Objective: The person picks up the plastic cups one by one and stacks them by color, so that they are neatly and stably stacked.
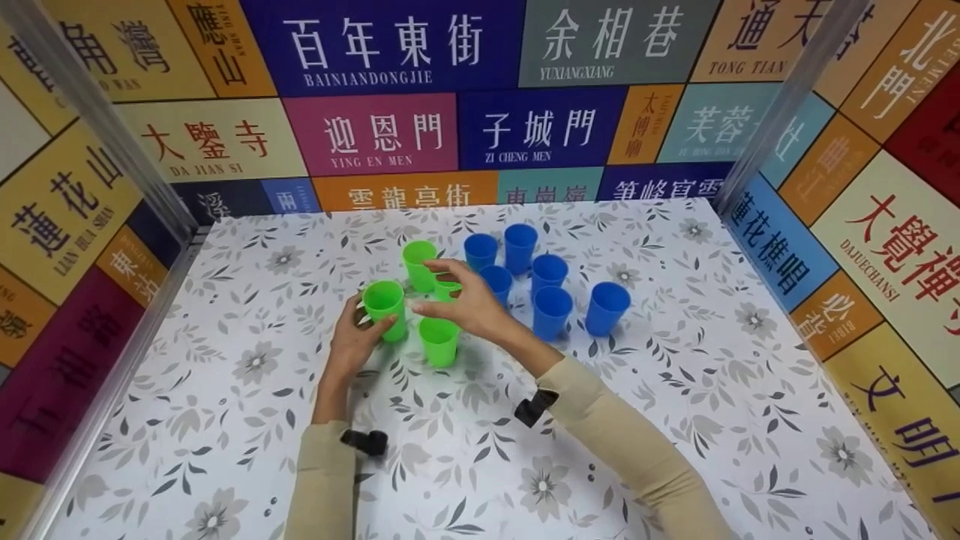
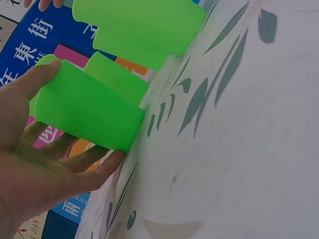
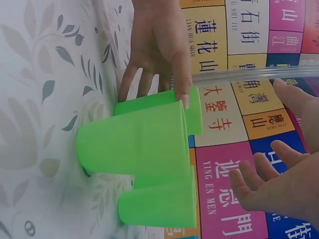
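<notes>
My left hand (image 1: 352, 335) holds a green plastic cup (image 1: 385, 298), thumb on the near side and fingers around the far side. In the left wrist view that cup (image 2: 89, 107) stands at the tabletop with my fingertips close to its base. My right hand (image 1: 469, 300) is above the other green cups, its thumb apart from the bent fingers and nothing between them. One green cup (image 1: 439, 345) stands in front of it, another (image 1: 418, 262) behind, and a third (image 1: 448, 289) is partly hidden by the hand. In the right wrist view the right hand (image 3: 279, 184) hangs beside the cup rims.
Several blue cups (image 1: 551, 311) stand upright right of the green ones, some partly behind my right hand. One blue cup (image 1: 607, 307) sits apart at the far right. The table (image 1: 465, 480) has a leaf-patterned cover, with sign-printed walls (image 1: 375, 135) around it.
</notes>
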Demonstrator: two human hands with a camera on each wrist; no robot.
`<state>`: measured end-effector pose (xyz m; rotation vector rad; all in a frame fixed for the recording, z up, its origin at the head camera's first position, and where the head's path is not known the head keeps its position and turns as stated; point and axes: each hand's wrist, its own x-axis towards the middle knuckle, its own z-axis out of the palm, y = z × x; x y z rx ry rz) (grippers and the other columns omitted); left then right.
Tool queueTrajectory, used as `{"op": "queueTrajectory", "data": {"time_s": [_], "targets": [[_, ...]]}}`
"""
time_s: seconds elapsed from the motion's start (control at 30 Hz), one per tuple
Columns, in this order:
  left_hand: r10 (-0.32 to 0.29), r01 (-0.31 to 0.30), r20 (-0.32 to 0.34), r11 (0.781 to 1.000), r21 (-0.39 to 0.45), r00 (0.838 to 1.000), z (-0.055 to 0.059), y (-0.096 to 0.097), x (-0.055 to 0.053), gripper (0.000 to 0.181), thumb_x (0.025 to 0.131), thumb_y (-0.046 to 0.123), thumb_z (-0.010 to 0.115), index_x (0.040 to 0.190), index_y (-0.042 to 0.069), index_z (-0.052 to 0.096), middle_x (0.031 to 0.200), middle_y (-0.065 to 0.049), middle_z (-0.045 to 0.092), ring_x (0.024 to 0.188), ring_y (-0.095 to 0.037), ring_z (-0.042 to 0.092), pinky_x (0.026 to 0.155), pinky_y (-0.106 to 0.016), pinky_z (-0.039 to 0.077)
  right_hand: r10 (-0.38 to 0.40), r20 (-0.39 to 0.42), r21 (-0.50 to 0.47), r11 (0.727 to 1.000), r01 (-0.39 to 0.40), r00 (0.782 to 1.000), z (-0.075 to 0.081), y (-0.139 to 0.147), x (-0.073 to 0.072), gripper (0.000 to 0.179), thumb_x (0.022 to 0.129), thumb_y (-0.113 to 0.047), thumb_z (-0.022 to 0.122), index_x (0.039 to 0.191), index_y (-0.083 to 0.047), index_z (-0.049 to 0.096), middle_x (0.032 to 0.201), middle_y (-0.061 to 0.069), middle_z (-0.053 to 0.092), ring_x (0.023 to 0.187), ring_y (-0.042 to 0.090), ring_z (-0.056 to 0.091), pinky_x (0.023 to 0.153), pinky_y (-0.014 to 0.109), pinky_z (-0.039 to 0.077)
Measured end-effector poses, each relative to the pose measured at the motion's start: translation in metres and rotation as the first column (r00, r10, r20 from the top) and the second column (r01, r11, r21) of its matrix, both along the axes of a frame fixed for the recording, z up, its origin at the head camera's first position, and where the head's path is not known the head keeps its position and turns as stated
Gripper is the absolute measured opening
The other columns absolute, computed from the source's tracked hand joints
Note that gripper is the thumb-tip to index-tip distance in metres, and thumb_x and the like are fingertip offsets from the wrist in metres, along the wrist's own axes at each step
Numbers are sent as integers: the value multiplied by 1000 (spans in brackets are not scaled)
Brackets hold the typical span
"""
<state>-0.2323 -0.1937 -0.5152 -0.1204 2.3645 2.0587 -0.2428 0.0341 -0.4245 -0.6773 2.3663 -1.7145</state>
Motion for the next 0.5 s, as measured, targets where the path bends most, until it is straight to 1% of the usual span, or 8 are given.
{"op": "queueTrajectory", "data": {"time_s": [0.2,0.33,0.43,0.5], "targets": [[-5,6,9,1000,-3,1000,0,0,1,74,92,26,74,154,16,34,155,-20,41,141,-40,45,110,-51,46,0,14,-30,1000,1,1000,-15,16,6,69,86,-24,80,147,-14,49,150,10,47,139,31,46,111,49,42],[-11,12,14,1000,-4,1000,1,-1,1,74,93,26,73,154,16,33,156,-20,41,142,-40,44,111,-51,45,11,34,-65,998,-9,999,-28,24,6,70,86,-23,80,147,-10,48,151,15,45,140,36,43,114,56,39],[-12,13,16,1000,-5,1000,1,-2,0,74,93,25,73,154,16,33,156,-20,41,142,-40,44,111,-50,45,15,49,-73,997,-11,999,-37,28,7,73,86,-24,80,148,-6,46,151,17,44,140,36,43,114,58,37],[-11,11,16,1000,-7,1000,1,-2,0,74,93,25,73,154,15,33,155,-21,41,142,-40,44,112,-50,45,18,54,-70,997,-14,998,-42,29,7,75,85,-26,81,148,-6,46,151,16,45,140,36,43,114,58,37]]}}
